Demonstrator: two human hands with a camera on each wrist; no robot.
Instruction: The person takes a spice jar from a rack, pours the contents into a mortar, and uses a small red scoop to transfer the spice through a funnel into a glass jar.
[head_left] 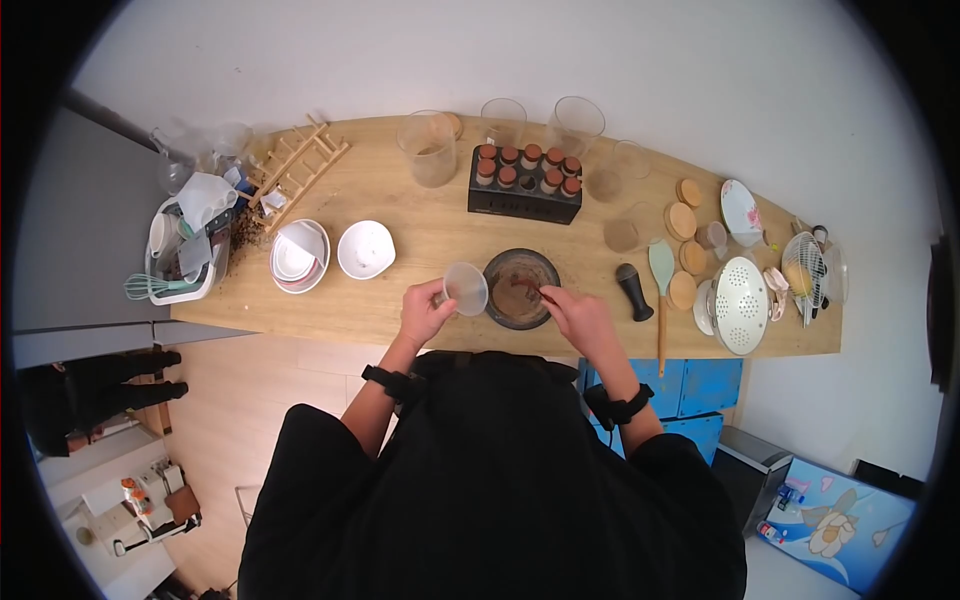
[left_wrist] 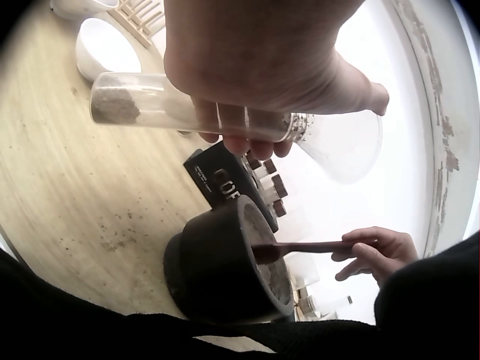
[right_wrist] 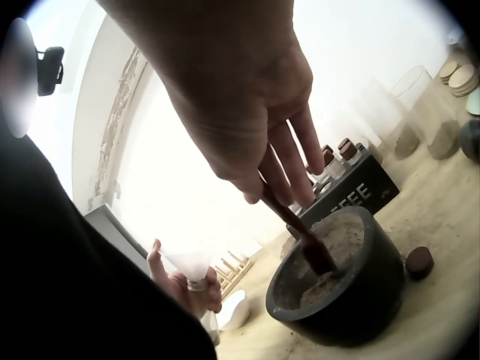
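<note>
My left hand (head_left: 428, 312) grips a clear glass tube (left_wrist: 157, 97), with brown powder near its closed end. A translucent funnel (left_wrist: 341, 146) sits in the tube's mouth, just left of the dark mortar (head_left: 492, 300) in the head view. With my right hand (head_left: 583, 320) I hold the handle of a dark brown wooden spoon (right_wrist: 315, 251). Its head dips into the mortar, at the brown powder (right_wrist: 322, 292) inside. Beside the mortar a small brown cap (right_wrist: 419, 262) lies on the table.
Behind the mortar stands a black rack (head_left: 525, 200) of capped tubes. White bowls (head_left: 366, 250) are to the left. A black pestle (head_left: 632, 292), a green spatula (head_left: 661, 270), wooden lids (head_left: 681, 220) and a white colander (head_left: 741, 305) lie right. Glass jars (head_left: 428, 150) line the back.
</note>
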